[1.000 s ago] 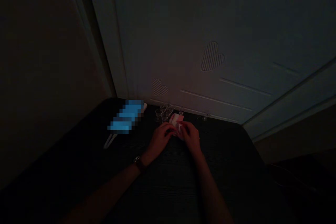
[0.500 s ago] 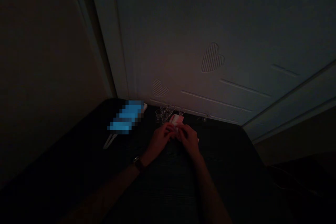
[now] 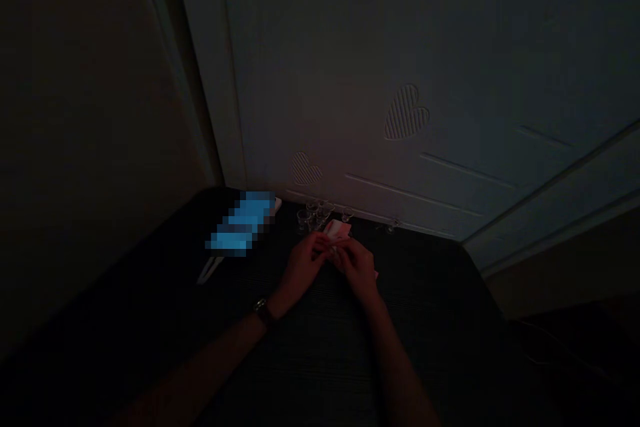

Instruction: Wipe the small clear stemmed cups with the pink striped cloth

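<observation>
My left hand (image 3: 306, 258) and my right hand (image 3: 359, 265) meet near the back of the dark table, fingers bent and pinched toward each other. Whatever small thing lies between the fingertips is too dim to name. Just behind the fingers shows a pink-and-white piece (image 3: 338, 229) that looks like paper or a packet; a further pinkish corner peeks out beside my right hand. Several small clear glass cups (image 3: 314, 215) stand close behind my left hand. A dark-banded watch (image 3: 263, 310) is on my left wrist.
A lit screen (image 3: 243, 223), blurred out, lies at the left on the table (image 3: 310, 360), with a pale forked object (image 3: 210, 269) before it. Another small glass (image 3: 392, 225) stands at the back right. A white panel (image 3: 350, 113) with raised hearts closes off the back.
The fingertips have drawn closer together, and my right hand has turned slightly. The pale thing seen between the fingers is now mostly covered. The view has shifted a little.
</observation>
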The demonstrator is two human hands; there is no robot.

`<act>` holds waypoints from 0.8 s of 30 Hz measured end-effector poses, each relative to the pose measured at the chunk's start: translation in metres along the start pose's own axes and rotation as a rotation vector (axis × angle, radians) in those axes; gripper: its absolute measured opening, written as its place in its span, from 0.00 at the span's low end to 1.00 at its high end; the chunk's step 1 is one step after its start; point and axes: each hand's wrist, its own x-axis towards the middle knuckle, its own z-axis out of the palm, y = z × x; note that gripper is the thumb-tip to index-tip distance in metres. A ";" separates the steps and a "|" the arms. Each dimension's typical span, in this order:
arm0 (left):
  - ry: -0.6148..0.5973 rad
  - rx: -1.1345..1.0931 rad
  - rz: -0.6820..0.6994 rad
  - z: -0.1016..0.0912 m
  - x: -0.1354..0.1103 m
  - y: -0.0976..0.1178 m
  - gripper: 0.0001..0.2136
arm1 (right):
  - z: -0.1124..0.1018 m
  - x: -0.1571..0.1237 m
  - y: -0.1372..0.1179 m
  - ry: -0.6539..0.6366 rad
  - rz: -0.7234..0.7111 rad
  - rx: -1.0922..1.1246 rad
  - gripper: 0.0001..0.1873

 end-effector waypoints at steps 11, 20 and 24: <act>-0.084 0.091 0.059 0.002 -0.003 0.009 0.14 | -0.002 0.000 0.000 -0.020 -0.012 -0.013 0.11; -0.030 0.160 0.053 0.000 -0.002 0.011 0.14 | 0.001 0.000 0.005 0.006 0.009 -0.066 0.11; -0.031 0.184 0.050 0.000 -0.002 0.011 0.13 | -0.002 0.001 0.007 0.063 0.034 -0.085 0.11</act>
